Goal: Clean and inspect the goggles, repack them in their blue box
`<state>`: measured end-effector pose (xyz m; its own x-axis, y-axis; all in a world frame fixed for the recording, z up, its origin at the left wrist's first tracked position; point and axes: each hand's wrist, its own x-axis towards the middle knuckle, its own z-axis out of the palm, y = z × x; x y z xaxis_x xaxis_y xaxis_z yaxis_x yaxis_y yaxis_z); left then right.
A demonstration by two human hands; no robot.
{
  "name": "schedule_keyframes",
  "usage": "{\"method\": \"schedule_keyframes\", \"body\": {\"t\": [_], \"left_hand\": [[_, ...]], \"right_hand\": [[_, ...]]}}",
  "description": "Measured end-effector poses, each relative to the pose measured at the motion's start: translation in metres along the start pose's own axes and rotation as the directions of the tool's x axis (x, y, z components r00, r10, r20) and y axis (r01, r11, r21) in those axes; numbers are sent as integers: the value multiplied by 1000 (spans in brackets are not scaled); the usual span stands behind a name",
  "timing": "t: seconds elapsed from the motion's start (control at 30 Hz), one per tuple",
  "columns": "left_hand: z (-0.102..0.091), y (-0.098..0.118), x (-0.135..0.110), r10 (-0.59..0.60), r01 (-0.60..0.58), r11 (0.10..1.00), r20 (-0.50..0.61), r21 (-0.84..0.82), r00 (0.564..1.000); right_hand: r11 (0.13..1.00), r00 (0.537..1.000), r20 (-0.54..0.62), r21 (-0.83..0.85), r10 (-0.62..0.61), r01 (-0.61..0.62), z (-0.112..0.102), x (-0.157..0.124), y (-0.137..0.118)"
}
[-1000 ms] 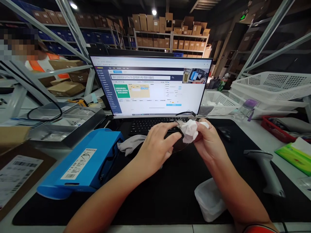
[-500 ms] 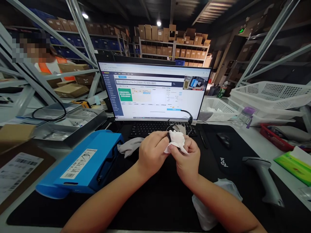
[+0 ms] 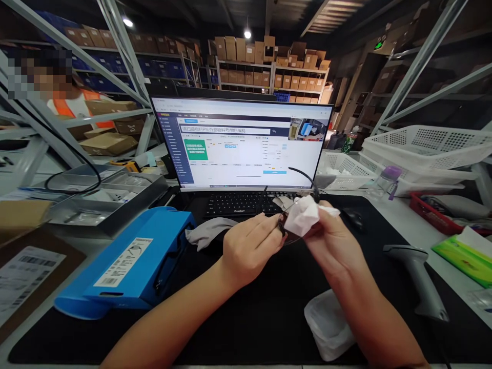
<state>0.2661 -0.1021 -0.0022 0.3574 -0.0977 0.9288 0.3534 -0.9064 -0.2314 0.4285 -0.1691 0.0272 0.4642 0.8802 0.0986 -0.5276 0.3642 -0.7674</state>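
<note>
In front of the monitor [image 3: 246,143], both my hands are at a pair of glasses [image 3: 315,195] with dark temples pointing away from me. My left hand [image 3: 249,246] is closed on the near left side of the frame. My right hand [image 3: 336,241] pinches a crumpled white tissue [image 3: 303,215] against the glasses at the right, and the tissue hides much of them. Left of my hands lies a grey cloth [image 3: 209,230], and further left is a blue box [image 3: 130,251] with a white label. A translucent white plastic bag [image 3: 328,323] rests below my right forearm.
A keyboard [image 3: 230,204] lies behind my hands. At the right are a mouse [image 3: 353,219], a barcode scanner [image 3: 418,282], a green tissue pack [image 3: 463,256] and white baskets [image 3: 426,148]. Grey trays [image 3: 111,205] and a cardboard box [image 3: 31,271] stand left. A person [image 3: 73,105] is beyond.
My right hand has moved right with the tissue and turned. The right temple of the glasses has swung up and right. My left hand has shifted slightly right and down.
</note>
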Motion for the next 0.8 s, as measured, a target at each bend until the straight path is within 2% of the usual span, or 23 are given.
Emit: {"method": "schedule_keyframes", "body": {"t": [0.1,0.23,0.33,0.43,0.47,0.53,0.67,0.8], "left_hand": [[3,2,1,-8,8,1000,25,-11,1000],[2,2,-1,-100,99,995,36,18,994],[-2,1,-3,-162,161,986,46,37,986],[-4,-1,-5,-222,219,974,61,54,973],[-5,-2,-5,-239,235,970,67,59,969],[-4,-1,-4,-245,241,969,76,54,967],[-1,1,-1,-141,140,990,47,12,989],[6,3,-1,-46,47,999,34,-27,998]], "right_hand": [[998,997,-46,-10,-58,58,-3,6,-3],[975,974,-87,-93,-210,202,3,0,18],[883,919,-10,-282,-394,376,8,-10,43],[780,874,89,-413,-479,469,9,-17,59],[779,875,96,-418,-474,468,9,-17,60],[836,909,87,-366,-407,409,9,-14,54],[976,984,2,-127,-180,179,6,-1,23],[998,995,-75,-16,-64,63,0,14,1]]}}
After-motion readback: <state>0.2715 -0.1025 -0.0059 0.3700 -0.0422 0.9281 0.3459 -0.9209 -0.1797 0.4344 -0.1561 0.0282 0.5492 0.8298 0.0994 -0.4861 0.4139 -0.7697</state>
